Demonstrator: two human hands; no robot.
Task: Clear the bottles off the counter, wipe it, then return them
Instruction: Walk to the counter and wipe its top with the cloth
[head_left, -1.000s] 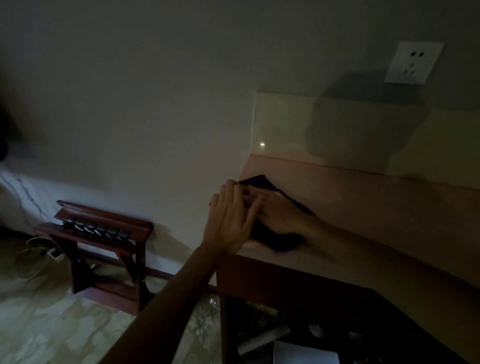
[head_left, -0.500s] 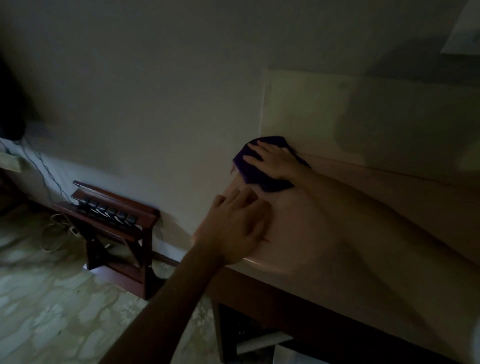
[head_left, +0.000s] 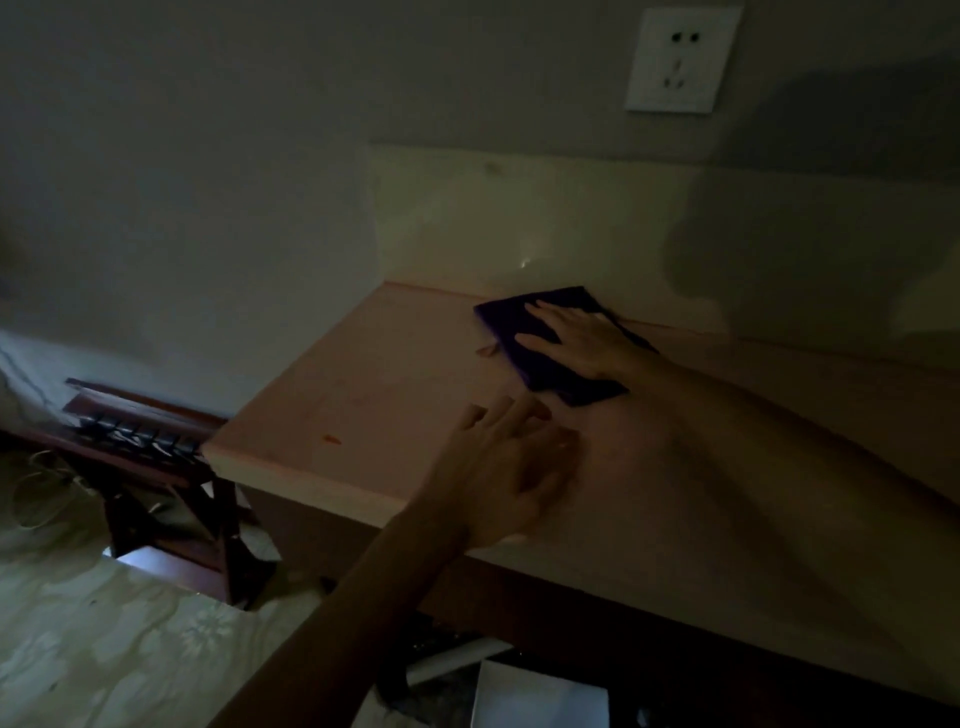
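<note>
purple cloth (head_left: 550, 358) lies under right hand (head_left: 584, 338), beyond left hand (head_left: 511, 478).

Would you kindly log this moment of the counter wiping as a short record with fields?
stage: wiping; no bottles visible on the counter
right hand: flat on the purple cloth, fingers straight, near the back wall
left hand: open, flat near the counter's front edge, blurred
spot: small orange mark near the counter's left front corner
wall: white socket above the counter
floor: dark wooden rack left of the counter
</note>
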